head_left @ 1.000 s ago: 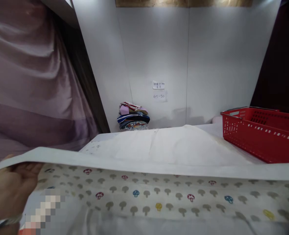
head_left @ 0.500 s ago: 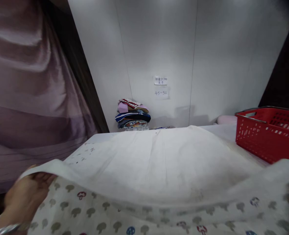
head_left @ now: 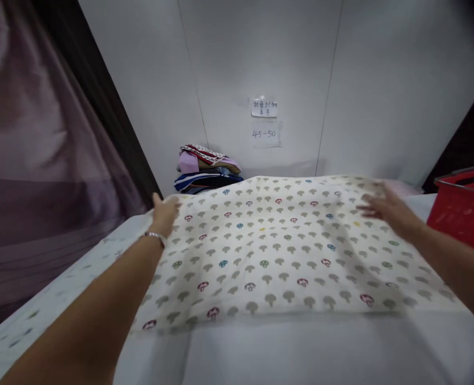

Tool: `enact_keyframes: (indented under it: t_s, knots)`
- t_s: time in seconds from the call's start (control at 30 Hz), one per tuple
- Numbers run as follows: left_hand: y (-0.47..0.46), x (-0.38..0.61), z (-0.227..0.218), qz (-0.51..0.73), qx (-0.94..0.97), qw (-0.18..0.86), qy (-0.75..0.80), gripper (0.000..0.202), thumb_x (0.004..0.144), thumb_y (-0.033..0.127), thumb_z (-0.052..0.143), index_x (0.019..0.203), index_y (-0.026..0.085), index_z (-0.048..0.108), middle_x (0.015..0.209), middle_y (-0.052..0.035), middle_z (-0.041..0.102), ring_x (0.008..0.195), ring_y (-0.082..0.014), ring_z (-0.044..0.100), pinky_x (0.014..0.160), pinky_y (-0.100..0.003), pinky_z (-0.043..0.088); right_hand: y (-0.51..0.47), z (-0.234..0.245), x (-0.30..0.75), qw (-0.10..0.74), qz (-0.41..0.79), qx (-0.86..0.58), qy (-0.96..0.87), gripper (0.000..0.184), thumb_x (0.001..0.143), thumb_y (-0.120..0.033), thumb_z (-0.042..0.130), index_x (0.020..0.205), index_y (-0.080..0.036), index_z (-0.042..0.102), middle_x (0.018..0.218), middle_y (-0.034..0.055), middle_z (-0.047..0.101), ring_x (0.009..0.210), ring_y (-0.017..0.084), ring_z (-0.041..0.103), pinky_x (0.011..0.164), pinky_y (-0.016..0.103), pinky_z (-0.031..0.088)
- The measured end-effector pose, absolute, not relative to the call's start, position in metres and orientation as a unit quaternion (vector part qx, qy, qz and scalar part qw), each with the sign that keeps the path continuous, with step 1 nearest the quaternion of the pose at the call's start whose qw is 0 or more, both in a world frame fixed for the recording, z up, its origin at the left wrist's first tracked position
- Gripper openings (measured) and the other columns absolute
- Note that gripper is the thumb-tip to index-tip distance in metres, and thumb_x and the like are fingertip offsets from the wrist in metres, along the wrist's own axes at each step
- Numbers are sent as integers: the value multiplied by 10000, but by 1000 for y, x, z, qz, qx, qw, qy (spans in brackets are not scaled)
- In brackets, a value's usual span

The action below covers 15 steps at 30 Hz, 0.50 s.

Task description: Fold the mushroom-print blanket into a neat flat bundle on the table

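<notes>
Blurred right fingers [head_left: 375,207], cropped basket [head_left: 464,214]

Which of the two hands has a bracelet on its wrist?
The left hand: a silvery bracelet circles its wrist. The right hand, across the mushroom-print cloth, has a bare-looking wrist.

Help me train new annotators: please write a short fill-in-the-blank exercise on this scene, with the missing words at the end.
1. The pale cloth is printed all over with small ____.
2. The basket at the picture's right edge is ____ in colour.
3. The lower note on the wall reads ____.
4. The hand whose wrist bears a bracelet is the person's ____ one.

Missing words: mushrooms; red; 45-50; left.
</notes>
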<state>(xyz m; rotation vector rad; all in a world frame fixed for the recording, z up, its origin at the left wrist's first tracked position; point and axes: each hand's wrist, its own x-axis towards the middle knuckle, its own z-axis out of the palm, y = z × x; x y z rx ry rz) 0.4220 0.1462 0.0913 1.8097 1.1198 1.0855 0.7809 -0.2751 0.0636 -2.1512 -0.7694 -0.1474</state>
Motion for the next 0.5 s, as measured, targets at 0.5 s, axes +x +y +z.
enact_keyframes:
  t_s: [0.5]
  knots:
    - [7,290,-46,82,963,61,248,528,747,83,423,1239,247,520,1306,-31,527,1197,-198,470,1026,-387,366,-456,-122,734,131,-83,-863,-480,522,740,-269,459,1246,-204,568,1285,71,543,1169,277,510,998,439,410]
